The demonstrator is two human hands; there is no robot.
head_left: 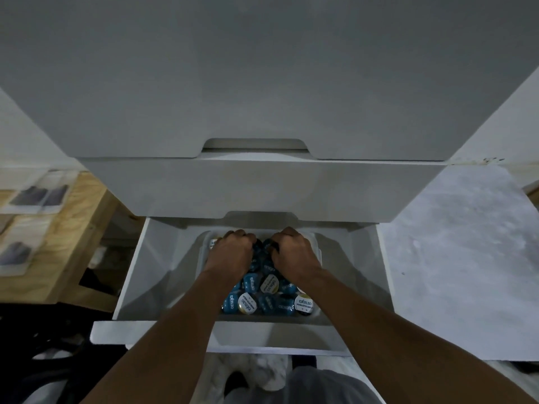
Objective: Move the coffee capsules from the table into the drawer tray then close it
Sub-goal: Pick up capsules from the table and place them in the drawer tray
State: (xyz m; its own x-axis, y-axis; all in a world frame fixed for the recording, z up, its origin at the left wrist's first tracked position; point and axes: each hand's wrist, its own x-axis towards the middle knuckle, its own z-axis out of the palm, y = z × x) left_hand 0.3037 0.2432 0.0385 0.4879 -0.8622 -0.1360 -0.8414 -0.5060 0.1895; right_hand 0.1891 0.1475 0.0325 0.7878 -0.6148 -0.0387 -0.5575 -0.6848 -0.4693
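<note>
So the coffee capsules [271, 295] are piled in the tray [319, 258] inside the pulled-out drawer [151, 330], with the tray's long axis run 12 to 6. The left hand [230, 252] and right hand [294, 255] are parked level at its 12 o'clock end. Fingers are curled down into the pile, and whether anything's gripped can't be told. The drawer's front sits at 6 o'clock, behind both wrists.
</note>
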